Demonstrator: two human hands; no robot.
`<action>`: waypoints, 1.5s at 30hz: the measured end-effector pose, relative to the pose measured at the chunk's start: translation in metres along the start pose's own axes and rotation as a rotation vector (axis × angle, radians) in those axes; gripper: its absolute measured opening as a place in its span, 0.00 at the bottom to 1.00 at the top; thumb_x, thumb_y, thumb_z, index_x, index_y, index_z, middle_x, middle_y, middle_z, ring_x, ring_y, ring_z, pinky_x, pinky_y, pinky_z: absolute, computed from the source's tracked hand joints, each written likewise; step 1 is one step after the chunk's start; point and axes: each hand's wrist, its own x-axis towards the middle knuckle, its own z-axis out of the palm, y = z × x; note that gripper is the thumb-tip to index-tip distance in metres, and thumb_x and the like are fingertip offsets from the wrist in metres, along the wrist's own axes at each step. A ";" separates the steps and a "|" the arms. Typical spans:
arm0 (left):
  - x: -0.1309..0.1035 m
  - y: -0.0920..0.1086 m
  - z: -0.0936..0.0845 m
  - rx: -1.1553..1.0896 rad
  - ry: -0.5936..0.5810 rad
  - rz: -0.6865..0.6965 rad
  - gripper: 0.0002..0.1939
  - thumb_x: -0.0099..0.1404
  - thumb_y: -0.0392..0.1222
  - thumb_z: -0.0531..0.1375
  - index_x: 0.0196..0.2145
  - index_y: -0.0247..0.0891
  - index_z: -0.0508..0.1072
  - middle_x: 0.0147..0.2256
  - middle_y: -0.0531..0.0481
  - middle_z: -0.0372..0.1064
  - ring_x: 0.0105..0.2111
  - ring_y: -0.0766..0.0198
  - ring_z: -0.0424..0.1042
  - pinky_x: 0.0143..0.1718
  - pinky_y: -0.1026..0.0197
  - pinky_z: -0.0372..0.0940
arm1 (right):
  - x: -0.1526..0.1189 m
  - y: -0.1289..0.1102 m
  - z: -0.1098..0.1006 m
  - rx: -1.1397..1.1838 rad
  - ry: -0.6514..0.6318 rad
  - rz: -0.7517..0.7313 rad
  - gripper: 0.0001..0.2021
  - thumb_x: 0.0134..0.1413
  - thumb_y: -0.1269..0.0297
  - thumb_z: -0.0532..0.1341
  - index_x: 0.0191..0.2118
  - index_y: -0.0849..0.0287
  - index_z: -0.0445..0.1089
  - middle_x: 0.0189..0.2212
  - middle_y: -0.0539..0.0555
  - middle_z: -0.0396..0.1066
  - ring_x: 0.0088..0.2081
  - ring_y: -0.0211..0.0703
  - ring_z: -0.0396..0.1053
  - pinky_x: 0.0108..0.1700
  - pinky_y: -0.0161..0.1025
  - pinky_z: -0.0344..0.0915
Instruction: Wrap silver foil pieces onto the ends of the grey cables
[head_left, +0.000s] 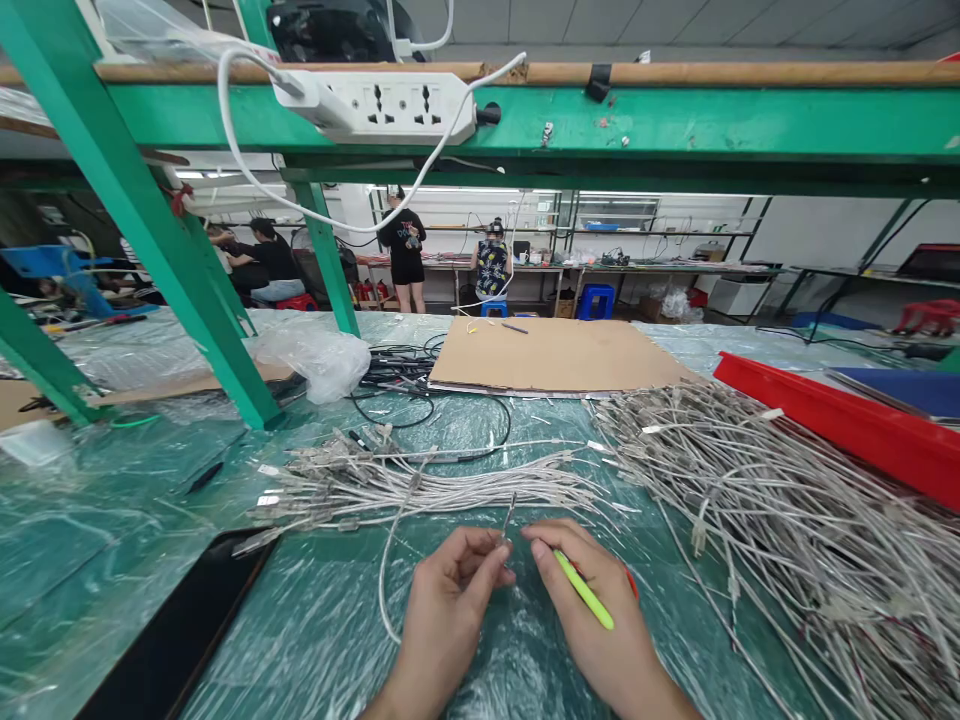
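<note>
Left hand point(454, 590) pinches a skinny grey cable tip point(511, 512), right hand point(600, 600) grips a slim neon-yellow tool point(583, 590); shaky aim might nick it.

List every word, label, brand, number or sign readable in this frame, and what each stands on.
No text can be read with certainty.
Black shirt of the standing person in the background: lettering on the back, too small and blurred to read.
White tags on the cable bundle: no writing can be made out.
Power strip: sockets visible, no legible marking.
Yellow-green handle: no readable brand or number.
</note>
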 end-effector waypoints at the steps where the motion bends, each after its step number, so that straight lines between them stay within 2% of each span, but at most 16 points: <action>1: 0.001 0.001 0.000 0.003 0.004 0.001 0.12 0.58 0.48 0.65 0.33 0.36 0.74 0.29 0.50 0.75 0.27 0.61 0.75 0.33 0.63 0.71 | 0.001 0.003 -0.003 -0.087 -0.019 0.010 0.10 0.64 0.66 0.54 0.43 0.56 0.72 0.40 0.55 0.71 0.43 0.45 0.69 0.45 0.39 0.65; 5: 0.005 0.007 -0.002 -0.035 0.049 -0.019 0.15 0.55 0.50 0.67 0.32 0.35 0.74 0.31 0.46 0.77 0.25 0.61 0.75 0.31 0.62 0.71 | 0.004 0.013 -0.008 -0.480 -0.169 0.056 0.12 0.58 0.73 0.54 0.41 0.58 0.73 0.38 0.57 0.71 0.43 0.51 0.67 0.45 0.44 0.64; 8: 0.009 0.011 -0.005 -0.075 0.076 -0.034 0.17 0.52 0.51 0.68 0.32 0.35 0.73 0.32 0.44 0.78 0.25 0.61 0.75 0.30 0.62 0.70 | 0.004 0.013 -0.008 -0.594 -0.306 0.078 0.17 0.53 0.78 0.54 0.44 0.56 0.73 0.39 0.55 0.71 0.45 0.51 0.67 0.45 0.43 0.64; 11: 0.012 0.012 -0.007 -0.095 0.101 -0.032 0.17 0.52 0.51 0.68 0.32 0.34 0.73 0.31 0.44 0.77 0.25 0.61 0.75 0.30 0.62 0.70 | 0.006 0.010 -0.017 -0.696 -0.334 0.163 0.18 0.51 0.77 0.56 0.47 0.57 0.70 0.42 0.56 0.72 0.47 0.51 0.68 0.45 0.43 0.64; 14: 0.013 0.013 -0.009 -0.098 0.111 -0.037 0.18 0.51 0.51 0.68 0.30 0.34 0.72 0.30 0.45 0.77 0.25 0.60 0.75 0.29 0.61 0.70 | 0.010 0.012 -0.034 -0.868 -0.387 0.396 0.10 0.49 0.71 0.60 0.40 0.60 0.71 0.40 0.59 0.74 0.42 0.55 0.72 0.38 0.43 0.64; 16: 0.013 0.013 -0.009 -0.092 0.110 -0.037 0.18 0.51 0.52 0.67 0.30 0.34 0.72 0.30 0.45 0.76 0.25 0.60 0.75 0.29 0.62 0.69 | 0.011 0.018 -0.043 -0.926 -0.448 0.475 0.06 0.47 0.69 0.61 0.34 0.60 0.71 0.34 0.59 0.75 0.36 0.56 0.74 0.32 0.42 0.61; 21: 0.014 0.013 -0.010 -0.094 0.111 -0.027 0.18 0.52 0.52 0.67 0.31 0.34 0.72 0.30 0.45 0.76 0.25 0.61 0.75 0.29 0.62 0.69 | 0.005 0.034 -0.040 -0.938 -0.418 0.394 0.03 0.40 0.70 0.62 0.23 0.57 0.67 0.23 0.56 0.74 0.26 0.52 0.72 0.24 0.37 0.50; 23: 0.014 0.013 -0.010 -0.101 0.111 -0.022 0.18 0.51 0.52 0.67 0.30 0.34 0.72 0.30 0.45 0.76 0.24 0.61 0.75 0.28 0.62 0.70 | 0.002 0.036 -0.035 -0.906 -0.337 0.386 0.05 0.37 0.71 0.62 0.22 0.56 0.65 0.20 0.54 0.72 0.23 0.49 0.70 0.23 0.36 0.48; 26: 0.014 0.012 -0.011 -0.125 0.122 -0.023 0.18 0.51 0.52 0.67 0.31 0.34 0.72 0.29 0.46 0.76 0.24 0.61 0.75 0.28 0.62 0.70 | 0.001 0.033 -0.027 -0.731 -0.216 0.298 0.09 0.42 0.74 0.60 0.33 0.56 0.69 0.23 0.51 0.73 0.25 0.45 0.70 0.26 0.36 0.53; 28: 0.014 0.012 -0.011 -0.135 0.126 -0.025 0.18 0.51 0.51 0.67 0.31 0.34 0.72 0.29 0.46 0.76 0.24 0.62 0.74 0.28 0.62 0.70 | 0.002 0.027 -0.023 -0.611 -0.223 0.211 0.14 0.45 0.76 0.57 0.39 0.55 0.69 0.30 0.52 0.74 0.30 0.44 0.71 0.29 0.36 0.57; 30: 0.014 0.012 -0.011 -0.132 0.123 -0.026 0.17 0.52 0.51 0.67 0.31 0.34 0.72 0.30 0.45 0.76 0.24 0.62 0.75 0.29 0.62 0.70 | 0.004 0.020 -0.020 -0.554 -0.242 0.179 0.12 0.49 0.75 0.55 0.39 0.56 0.67 0.34 0.54 0.73 0.32 0.44 0.71 0.31 0.36 0.59; 33: 0.014 0.013 -0.011 -0.120 0.113 -0.026 0.17 0.52 0.51 0.67 0.31 0.34 0.72 0.31 0.45 0.76 0.24 0.62 0.75 0.29 0.62 0.71 | 0.007 0.011 -0.017 -0.535 -0.161 0.234 0.03 0.56 0.64 0.56 0.34 0.56 0.63 0.29 0.53 0.70 0.28 0.44 0.68 0.31 0.37 0.58; 36: 0.014 0.013 -0.011 -0.107 0.102 -0.030 0.17 0.53 0.51 0.67 0.32 0.34 0.72 0.31 0.45 0.76 0.25 0.62 0.75 0.30 0.62 0.71 | 0.010 0.004 -0.017 -0.448 -0.078 0.301 0.17 0.53 0.46 0.60 0.29 0.55 0.59 0.24 0.50 0.65 0.26 0.43 0.64 0.29 0.36 0.57; 41: 0.013 0.012 -0.010 -0.112 0.103 -0.041 0.18 0.52 0.52 0.67 0.32 0.34 0.72 0.31 0.45 0.76 0.25 0.61 0.75 0.30 0.61 0.71 | 0.012 0.000 -0.011 0.357 -0.246 0.618 0.28 0.57 0.35 0.43 0.31 0.57 0.60 0.21 0.49 0.63 0.21 0.39 0.62 0.26 0.36 0.61; 42: 0.012 0.012 -0.010 -0.115 0.102 -0.040 0.18 0.52 0.51 0.68 0.32 0.34 0.72 0.31 0.46 0.76 0.25 0.61 0.75 0.30 0.61 0.71 | 0.011 0.000 -0.009 0.428 -0.283 0.656 0.28 0.58 0.35 0.43 0.32 0.57 0.61 0.20 0.48 0.63 0.19 0.38 0.62 0.25 0.35 0.61; 45: 0.012 0.013 -0.010 -0.122 0.095 -0.041 0.18 0.52 0.51 0.67 0.32 0.34 0.73 0.31 0.45 0.76 0.25 0.62 0.75 0.31 0.61 0.71 | 0.006 0.003 -0.005 0.175 -0.297 0.474 0.22 0.55 0.41 0.56 0.28 0.57 0.61 0.18 0.45 0.60 0.19 0.35 0.57 0.23 0.32 0.54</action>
